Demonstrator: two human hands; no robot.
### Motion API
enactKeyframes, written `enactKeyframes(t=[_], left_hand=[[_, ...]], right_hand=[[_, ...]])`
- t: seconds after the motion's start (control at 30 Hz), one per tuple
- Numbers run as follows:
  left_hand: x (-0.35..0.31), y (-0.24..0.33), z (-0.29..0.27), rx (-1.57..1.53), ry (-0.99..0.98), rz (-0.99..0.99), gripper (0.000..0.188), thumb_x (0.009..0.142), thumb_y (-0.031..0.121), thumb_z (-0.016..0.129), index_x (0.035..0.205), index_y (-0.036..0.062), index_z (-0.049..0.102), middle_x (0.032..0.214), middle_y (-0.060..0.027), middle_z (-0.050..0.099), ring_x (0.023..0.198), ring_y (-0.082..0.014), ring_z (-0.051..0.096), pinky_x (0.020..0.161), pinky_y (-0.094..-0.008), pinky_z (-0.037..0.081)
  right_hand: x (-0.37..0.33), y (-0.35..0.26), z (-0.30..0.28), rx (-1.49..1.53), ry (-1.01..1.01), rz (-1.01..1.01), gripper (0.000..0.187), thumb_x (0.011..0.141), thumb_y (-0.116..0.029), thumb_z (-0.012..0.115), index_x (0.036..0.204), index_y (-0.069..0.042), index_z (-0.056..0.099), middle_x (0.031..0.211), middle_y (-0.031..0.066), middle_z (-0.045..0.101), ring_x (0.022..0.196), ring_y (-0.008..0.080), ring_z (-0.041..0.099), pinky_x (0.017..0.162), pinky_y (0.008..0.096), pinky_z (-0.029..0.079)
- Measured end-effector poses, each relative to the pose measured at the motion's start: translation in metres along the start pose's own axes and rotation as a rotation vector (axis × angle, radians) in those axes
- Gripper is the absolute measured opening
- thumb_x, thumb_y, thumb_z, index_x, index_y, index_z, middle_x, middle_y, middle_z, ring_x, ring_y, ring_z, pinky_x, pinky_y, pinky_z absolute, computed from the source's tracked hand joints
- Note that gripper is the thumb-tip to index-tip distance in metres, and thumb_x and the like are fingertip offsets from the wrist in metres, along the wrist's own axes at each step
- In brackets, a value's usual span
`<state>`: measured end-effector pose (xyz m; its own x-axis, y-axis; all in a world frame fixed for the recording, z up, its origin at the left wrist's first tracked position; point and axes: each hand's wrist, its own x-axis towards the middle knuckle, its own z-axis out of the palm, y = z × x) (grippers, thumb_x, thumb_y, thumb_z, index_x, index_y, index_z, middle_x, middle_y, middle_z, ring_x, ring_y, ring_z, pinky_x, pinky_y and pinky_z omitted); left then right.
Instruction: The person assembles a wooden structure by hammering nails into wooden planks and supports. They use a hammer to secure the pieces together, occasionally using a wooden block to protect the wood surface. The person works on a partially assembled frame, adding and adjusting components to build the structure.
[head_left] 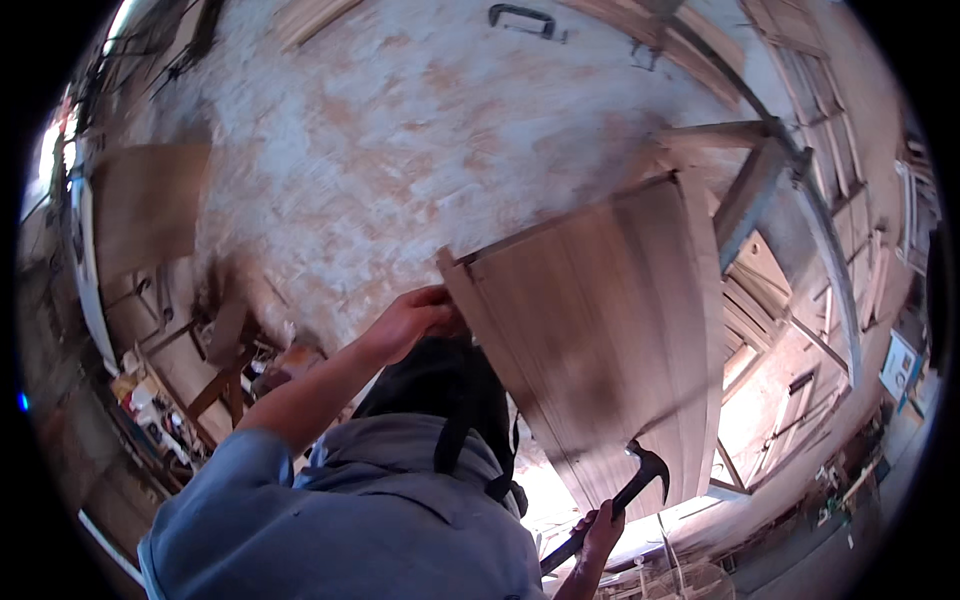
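Workshop floor (380, 130) takes up much of the view, patchy pale white over brown, blurred in places. Timber and clutter line the room's edges; a slatted wooden frame (822, 110) is at upper right, a flat brown board (150, 210) at far left.

Main item: a large wooden panel (610, 300), on the person's right, one end pointing away, slanted in view. What bears its weight is hidden. Progress, judged from the panel: main face looks made up, boards side by side, long edge strips in place on both sides. No nail is discernible, so whether any fixing is left can't be told.

The person's hands are well apart. Left hand (412, 320) is at the panel's left edge, near the far corner; fingertips are out of sight, so can't tell if it grips or just touches. Right hand (600, 532) is wrapped round the handle of a claw hammer (652, 468), its head over the panel's lower part; contact unclear. Smallest noted: a dark C-clamp (520, 11) at the top of the view, on the floor.
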<state>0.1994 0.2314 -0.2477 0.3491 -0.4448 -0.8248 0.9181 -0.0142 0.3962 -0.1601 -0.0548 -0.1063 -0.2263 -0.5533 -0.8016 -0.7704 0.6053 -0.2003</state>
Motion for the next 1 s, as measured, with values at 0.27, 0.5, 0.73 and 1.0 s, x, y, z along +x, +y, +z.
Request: enactKeyframes(t=[0.27,0.5,0.73,1.0], left_hand=[[-0.002,0.008,0.009,0.102,-0.116,-0.042,0.035,0.091,0.013,0.060,0.123,-0.0029,0.058,0.103,-0.0069,0.065,0.092,-0.0156,0.060,0.085,-0.0304,0.048],[-0.002,0.016,0.030,0.253,-0.149,-0.140,0.036,0.093,0.019,0.063,0.120,-0.0036,0.059,0.103,-0.0060,0.064,0.093,-0.0140,0.058,0.086,-0.0291,0.047],[0.006,0.013,0.032,0.687,-0.345,-0.202,0.043,0.092,0.025,0.065,0.126,-0.0010,0.058,0.113,-0.0107,0.067,0.103,-0.0210,0.065,0.091,-0.0347,0.051],[-0.018,0.001,0.070,2.006,-0.599,0.093,0.034,0.086,0.033,0.063,0.109,0.0082,0.067,0.090,-0.0187,0.069,0.089,-0.0357,0.067,0.079,-0.0442,0.053]], right_hand=[[-0.004,-0.001,0.011,0.028,0.023,-0.036,0.015,0.098,-0.021,0.054,0.098,-0.007,0.047,0.056,0.0023,0.048,0.041,0.0145,0.050,0.037,0.0326,0.047],[-0.006,0.008,0.025,0.119,0.037,-0.039,0.014,0.099,-0.019,0.053,0.097,-0.007,0.047,0.057,0.0024,0.049,0.041,0.0138,0.050,0.037,0.0306,0.047],[-0.009,0.011,0.035,0.209,0.012,-0.077,0.016,0.099,-0.019,0.054,0.095,-0.006,0.046,0.057,0.0030,0.048,0.040,0.0134,0.049,0.037,0.0294,0.045],[0.004,0.029,0.042,0.292,-0.005,-0.080,0.019,0.097,-0.022,0.059,0.097,-0.007,0.047,0.061,0.0032,0.051,0.045,0.0141,0.053,0.040,0.0307,0.046]])
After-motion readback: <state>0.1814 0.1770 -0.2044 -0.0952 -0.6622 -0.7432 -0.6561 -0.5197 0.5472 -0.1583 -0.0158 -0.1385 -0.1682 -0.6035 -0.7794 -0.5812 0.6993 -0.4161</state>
